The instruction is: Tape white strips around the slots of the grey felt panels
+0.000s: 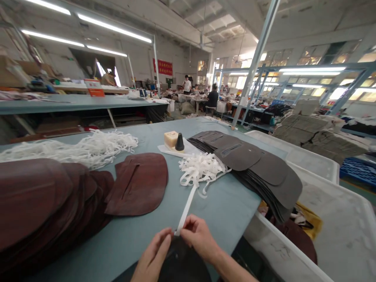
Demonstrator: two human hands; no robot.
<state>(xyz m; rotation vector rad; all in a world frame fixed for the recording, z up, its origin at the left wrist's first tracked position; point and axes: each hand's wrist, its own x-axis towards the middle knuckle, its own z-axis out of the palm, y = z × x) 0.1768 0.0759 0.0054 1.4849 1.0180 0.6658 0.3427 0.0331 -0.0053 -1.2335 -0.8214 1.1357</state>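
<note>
At the table's near edge, my left hand (155, 250) pinches the top edge of a black piece (180, 260). Close beside it on the right, my right hand (199, 237) has its fingers closed on a white strip (187, 206). The strip runs from the black piece's edge up to a loose heap of white strips (201, 168). Dark red leather-like pieces (143, 184) lie to the left, one with a slit. A fanned stack of dark grey pieces (267, 168) lies to the right.
On the blue-green table (176, 192) stand a yellowish block (171, 138) and a black cone (179, 142). More white strips (73, 150) lie at the back left. White bins (331, 219) stand on the right beside the table. People (212, 98) are far off in the workshop.
</note>
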